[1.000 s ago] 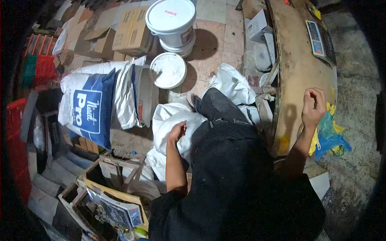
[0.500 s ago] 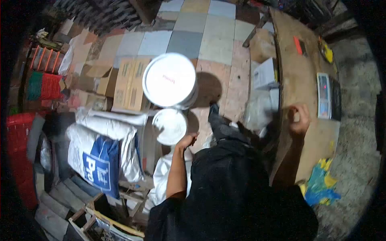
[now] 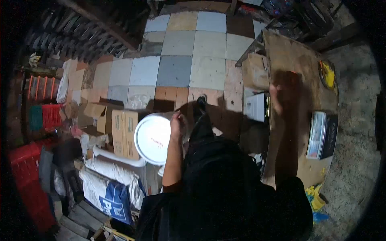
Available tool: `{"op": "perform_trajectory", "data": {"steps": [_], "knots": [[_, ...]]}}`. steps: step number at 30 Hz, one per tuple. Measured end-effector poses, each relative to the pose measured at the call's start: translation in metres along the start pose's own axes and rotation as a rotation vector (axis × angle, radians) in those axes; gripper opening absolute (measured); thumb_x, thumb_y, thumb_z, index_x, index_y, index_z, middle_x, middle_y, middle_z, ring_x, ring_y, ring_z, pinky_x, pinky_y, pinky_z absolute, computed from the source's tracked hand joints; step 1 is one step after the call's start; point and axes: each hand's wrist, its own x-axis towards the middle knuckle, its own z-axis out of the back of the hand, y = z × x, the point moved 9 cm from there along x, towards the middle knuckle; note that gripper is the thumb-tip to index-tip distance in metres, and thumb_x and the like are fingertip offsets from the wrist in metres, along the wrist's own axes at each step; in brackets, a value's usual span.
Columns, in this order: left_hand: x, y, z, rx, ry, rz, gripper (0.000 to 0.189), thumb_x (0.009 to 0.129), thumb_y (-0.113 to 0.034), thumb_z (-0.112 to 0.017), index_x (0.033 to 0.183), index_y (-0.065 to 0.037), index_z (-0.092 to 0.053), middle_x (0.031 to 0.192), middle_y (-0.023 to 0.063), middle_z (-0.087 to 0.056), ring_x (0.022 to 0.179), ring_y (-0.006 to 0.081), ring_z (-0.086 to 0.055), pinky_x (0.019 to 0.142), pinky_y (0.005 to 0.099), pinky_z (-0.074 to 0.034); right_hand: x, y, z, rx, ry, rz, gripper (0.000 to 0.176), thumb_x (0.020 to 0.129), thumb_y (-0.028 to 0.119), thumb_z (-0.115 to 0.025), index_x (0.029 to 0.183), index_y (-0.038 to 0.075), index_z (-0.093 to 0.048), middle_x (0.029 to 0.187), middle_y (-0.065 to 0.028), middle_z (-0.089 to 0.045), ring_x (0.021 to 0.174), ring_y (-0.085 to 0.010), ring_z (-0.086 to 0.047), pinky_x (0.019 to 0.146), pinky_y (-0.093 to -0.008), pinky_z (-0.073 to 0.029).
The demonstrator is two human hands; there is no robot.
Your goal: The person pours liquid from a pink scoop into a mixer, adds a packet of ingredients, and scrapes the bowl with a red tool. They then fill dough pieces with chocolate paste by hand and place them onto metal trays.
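My left hand (image 3: 175,122) hangs with loosely curled fingers and overlaps the right edge of the lid of a large white bucket (image 3: 152,138). Red print shows on that round lid. A sliver of a smaller white bucket (image 3: 161,171) peeks out below it, mostly hidden. On the other side, my right hand (image 3: 276,98) is in shadow and smeared by motion over the left edge of the wooden table (image 3: 297,52). Nearest to it are a white box (image 3: 255,107) beside the table and a small red item (image 3: 292,73) on top.
Cardboard boxes (image 3: 124,134) and a white and blue sack (image 3: 114,201) lie at left, near a red crate (image 3: 28,160). A thick book-like item (image 3: 321,135) and a yellow-filled round container (image 3: 327,75) rest on the table. Tiled floor (image 3: 173,70) stretches ahead.
The view has moved forward, bringing the large bucket closer to my body and mostly covering the smaller one. Both my hands have swung forward, the right one also leftward to the table's edge.
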Motion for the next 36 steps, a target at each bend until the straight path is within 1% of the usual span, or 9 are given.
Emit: {"op": "perform_trajectory", "data": {"steps": [12, 20, 21, 23, 24, 25, 28, 30, 36], "knots": [[0.257, -0.14, -0.149, 0.235, -0.223, -0.057, 0.022, 0.086, -0.029, -0.062, 0.093, -0.009, -0.058, 0.065, -0.0012, -0.047, 0.052, 0.0087, -0.042, 0.049, 0.0233, -0.037, 0.096, -0.267, -0.068, -0.068, 0.04, -0.741, 0.024, 0.084, 0.005, -0.064, 0.108, 0.004, -0.062, 0.12, -0.0089, -0.047, 0.083, -0.0173, -0.063, 0.073, -0.0305, -0.052], [0.428, -0.171, -0.399, 0.85, 0.167, -0.209, 0.023, 0.086, -0.027, -0.065, 0.099, -0.009, -0.059, 0.072, 0.0031, -0.056, 0.063, 0.012, -0.055, 0.055, 0.0274, -0.045, 0.18, -0.396, -0.137, -0.121, 0.009, -0.531, 0.029, 0.089, 0.012, -0.063, 0.117, 0.008, -0.058, 0.106, -0.0101, -0.056, 0.089, -0.0216, -0.063, 0.074, -0.0313, -0.053], [0.482, -0.157, -0.37, 1.065, 0.111, -0.267, 0.028, 0.086, -0.026, -0.066, 0.103, -0.005, -0.058, 0.074, 0.0073, -0.06, 0.074, 0.0172, -0.061, 0.063, 0.0317, -0.05, 0.19, -0.42, -0.148, -0.172, 0.035, -0.526, 0.027, 0.09, 0.014, -0.062, 0.116, 0.009, -0.059, 0.104, -0.0099, -0.057, 0.089, -0.0219, -0.063, 0.074, -0.0315, -0.053], [0.533, -0.148, -0.335, 1.53, -0.002, -0.58, 0.027, 0.088, -0.03, -0.067, 0.102, -0.01, -0.058, 0.075, 0.0036, -0.061, 0.051, 0.0112, -0.053, 0.044, 0.0249, -0.041, 0.185, -0.479, -0.167, -0.33, 0.127, -0.602, 0.022, 0.092, 0.018, -0.06, 0.111, 0.01, -0.06, 0.101, -0.0093, -0.058, 0.089, -0.0222, -0.062, 0.074, -0.0322, -0.053], [0.55, -0.13, -0.297, 1.446, -0.123, -0.305, 0.041, 0.082, -0.034, -0.066, 0.109, -0.004, -0.06, 0.108, 0.0251, -0.063, 0.102, 0.0371, -0.061, 0.085, 0.0457, -0.048, 0.205, -0.498, -0.168, -0.354, 0.135, -0.613, 0.02, 0.093, 0.02, -0.059, 0.109, 0.01, -0.06, 0.1, -0.009, -0.058, 0.088, -0.0221, -0.062, 0.075, -0.0329, -0.053], [0.57, -0.11, -0.288, 1.979, 0.231, -0.7, 0.039, 0.086, -0.032, -0.063, 0.109, -0.002, -0.059, 0.098, 0.021, -0.065, 0.092, 0.0308, -0.063, 0.078, 0.0408, -0.05, 0.224, -0.517, -0.168, -0.377, 0.143, -0.624, 0.019, 0.093, 0.023, -0.058, 0.107, 0.009, -0.06, 0.099, -0.0087, -0.059, 0.087, -0.0221, -0.062, 0.075, -0.0336, -0.053], [0.533, -0.117, -0.28, 1.537, 0.082, -0.116, 0.035, 0.087, -0.03, -0.062, 0.107, -0.002, -0.06, 0.093, 0.0175, -0.064, 0.084, 0.0272, -0.06, 0.072, 0.0384, -0.049, 0.327, -0.567, -0.179, -0.075, 0.025, -0.569, 0.022, 0.095, 0.028, -0.055, 0.104, 0.008, -0.06, 0.097, -0.0082, -0.059, 0.083, -0.0216, -0.061, 0.074, -0.0351, -0.053], [0.53, -0.126, -0.299, 1.347, 0.051, -0.012, 0.032, 0.087, -0.029, -0.061, 0.106, -0.003, -0.061, 0.091, 0.0152, -0.063, 0.079, 0.0249, -0.059, 0.068, 0.0367, -0.049, 0.318, -0.664, -0.213, 0.269, 0.007, -0.729, 0.023, 0.095, 0.028, -0.056, 0.101, 0.007, -0.061, 0.097, -0.0082, -0.059, 0.081, -0.0206, -0.06, 0.072, -0.0346, -0.052], [0.576, -0.171, -0.368, 0.771, -0.119, 0.146, 0.025, 0.089, -0.025, -0.057, 0.102, -0.004, -0.064, 0.083, 0.0082, -0.062, 0.063, 0.0178, -0.055, 0.056, 0.0318, -0.047, 0.59, -0.633, -0.301, 0.191, -0.017, -0.178, 0.013, 0.09, 0.014, -0.062, 0.097, 0.003, -0.061, 0.092, -0.0101, -0.057, 0.077, -0.0167, -0.057, 0.068, -0.0295, -0.048]]}}
